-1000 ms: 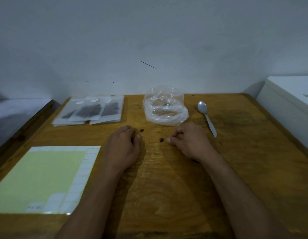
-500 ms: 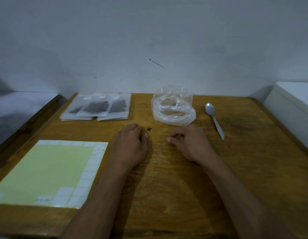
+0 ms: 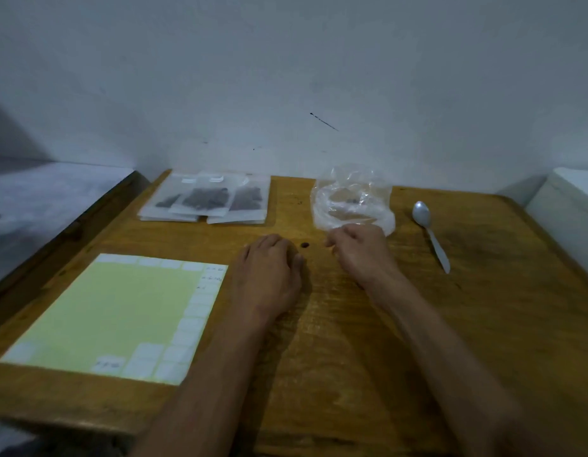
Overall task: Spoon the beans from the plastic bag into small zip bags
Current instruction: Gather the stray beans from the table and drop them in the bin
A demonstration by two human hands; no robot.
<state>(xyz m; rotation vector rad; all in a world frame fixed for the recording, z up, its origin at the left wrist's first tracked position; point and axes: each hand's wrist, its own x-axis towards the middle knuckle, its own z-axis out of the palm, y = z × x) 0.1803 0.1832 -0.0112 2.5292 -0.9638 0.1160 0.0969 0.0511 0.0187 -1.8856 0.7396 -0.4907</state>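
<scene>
The clear plastic bag stands open at the back of the wooden table, with a few dark beans inside. My right hand sits at the bag's front rim, thumb and fingertips pinched together; the bean it closed on is hidden. One loose bean lies on the wood between my hands. My left hand rests palm down with fingers curled, holding nothing. The metal spoon lies untouched to the right of the bag. Small zip bags holding beans are stacked flat at the back left.
A yellow-green label sheet with white stickers along its edges lies at the front left. A white box stands beyond the table's right edge. The wall runs right behind the bags, and a grey ledge sits past the left edge.
My right hand pinched up the nearer loose bean and moved forward to the bag's rim. One loose bean is left on the wood. My left hand stayed put; my head moved.
</scene>
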